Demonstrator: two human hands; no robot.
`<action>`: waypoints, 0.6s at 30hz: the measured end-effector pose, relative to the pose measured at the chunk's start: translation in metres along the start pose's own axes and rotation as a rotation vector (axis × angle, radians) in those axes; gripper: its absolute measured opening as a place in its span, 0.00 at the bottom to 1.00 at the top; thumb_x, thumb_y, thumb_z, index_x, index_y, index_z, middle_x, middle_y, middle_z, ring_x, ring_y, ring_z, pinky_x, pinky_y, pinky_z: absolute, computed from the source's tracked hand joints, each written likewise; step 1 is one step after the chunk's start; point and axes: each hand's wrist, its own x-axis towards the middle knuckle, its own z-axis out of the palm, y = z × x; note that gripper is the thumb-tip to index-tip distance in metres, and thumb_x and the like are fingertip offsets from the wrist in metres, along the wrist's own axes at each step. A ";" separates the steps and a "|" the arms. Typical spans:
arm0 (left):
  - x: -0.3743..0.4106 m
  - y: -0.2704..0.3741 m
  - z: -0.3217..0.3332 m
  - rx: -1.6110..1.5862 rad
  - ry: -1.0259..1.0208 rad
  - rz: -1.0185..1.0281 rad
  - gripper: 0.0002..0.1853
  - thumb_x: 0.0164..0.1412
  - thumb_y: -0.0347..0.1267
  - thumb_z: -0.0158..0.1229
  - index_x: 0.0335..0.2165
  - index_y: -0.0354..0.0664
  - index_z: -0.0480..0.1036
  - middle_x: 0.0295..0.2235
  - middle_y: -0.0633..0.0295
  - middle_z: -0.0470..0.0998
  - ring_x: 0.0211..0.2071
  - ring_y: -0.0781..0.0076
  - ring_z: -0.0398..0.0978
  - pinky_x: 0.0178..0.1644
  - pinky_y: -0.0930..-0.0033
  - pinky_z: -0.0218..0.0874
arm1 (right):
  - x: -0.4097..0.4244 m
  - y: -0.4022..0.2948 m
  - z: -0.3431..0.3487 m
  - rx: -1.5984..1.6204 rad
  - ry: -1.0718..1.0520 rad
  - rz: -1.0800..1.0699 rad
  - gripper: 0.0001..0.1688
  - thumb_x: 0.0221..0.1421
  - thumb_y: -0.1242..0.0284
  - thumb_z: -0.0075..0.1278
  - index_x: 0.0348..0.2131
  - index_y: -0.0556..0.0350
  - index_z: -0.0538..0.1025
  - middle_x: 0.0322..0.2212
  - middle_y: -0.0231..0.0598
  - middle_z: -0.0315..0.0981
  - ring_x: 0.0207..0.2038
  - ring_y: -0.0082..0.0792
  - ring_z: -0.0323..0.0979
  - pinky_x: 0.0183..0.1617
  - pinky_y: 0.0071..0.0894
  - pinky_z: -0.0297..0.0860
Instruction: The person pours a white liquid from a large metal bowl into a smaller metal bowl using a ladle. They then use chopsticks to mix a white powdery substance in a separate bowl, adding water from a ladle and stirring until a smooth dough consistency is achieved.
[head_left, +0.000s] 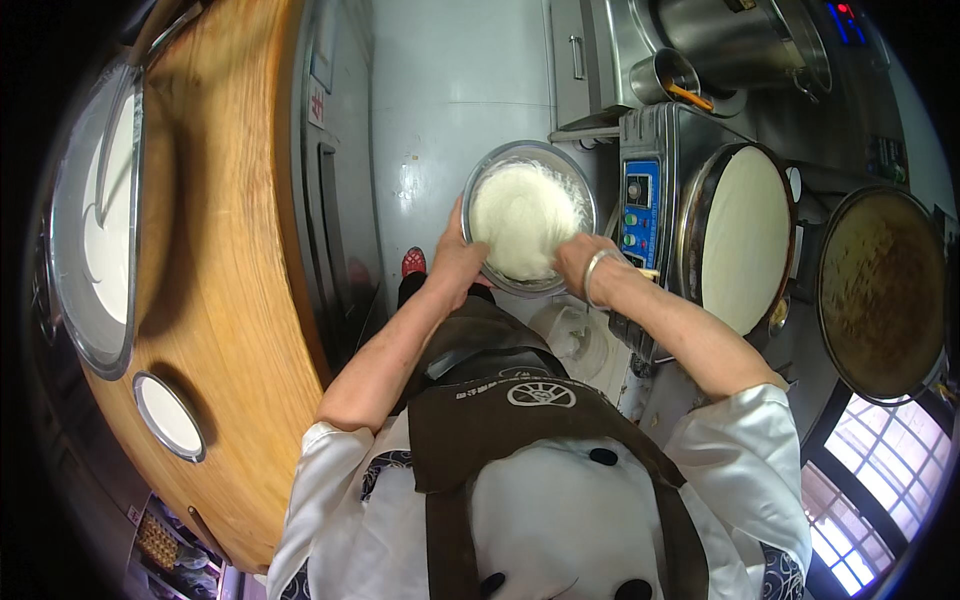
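Observation:
A round metal bowl (579, 166) of pale, creamy batter (517, 214) is held up in front of my apron. My left hand (459, 255) grips its left side, the thumb over the rim and the fingers on the outside. At the lower right of the bowl, my right hand (586, 259) is curled at the batter's edge, slightly blurred. The pale end of a stick-like utensil (649, 274) sticks out past that wrist; its working end is hidden in the hand and batter. Swirl marks run through the batter.
Right of me stands a griddle with controls (641, 210), its round plate covered by a pale batter sheet (750, 240). Beyond is a dark round griddle plate (881, 292). A wooden counter (240, 247) at left bears a large basin (135, 300) and a small bowl (169, 416) of white liquid.

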 end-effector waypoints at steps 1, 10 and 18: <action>0.003 -0.007 -0.001 0.052 -0.009 0.044 0.43 0.43 0.15 0.40 0.58 0.55 0.40 0.46 0.55 0.64 0.35 0.67 0.72 0.20 0.74 0.69 | 0.005 -0.004 -0.014 0.096 -0.001 -0.038 0.12 0.50 0.68 0.43 0.29 0.52 0.77 0.31 0.52 0.72 0.37 0.44 0.71 0.42 0.36 0.67; 0.000 -0.012 0.001 0.077 0.014 0.046 0.43 0.44 0.15 0.40 0.58 0.53 0.39 0.45 0.54 0.64 0.36 0.65 0.71 0.21 0.74 0.70 | 0.013 -0.003 -0.008 0.161 0.018 0.017 0.12 0.48 0.73 0.43 0.30 0.59 0.76 0.33 0.51 0.72 0.38 0.44 0.72 0.43 0.38 0.67; 0.008 -0.019 -0.008 0.056 -0.003 0.059 0.42 0.44 0.16 0.40 0.58 0.54 0.39 0.47 0.53 0.63 0.38 0.65 0.70 0.21 0.73 0.70 | 0.001 -0.002 0.010 -0.048 -0.039 -0.056 0.12 0.48 0.69 0.44 0.28 0.55 0.77 0.30 0.52 0.72 0.36 0.45 0.72 0.39 0.36 0.69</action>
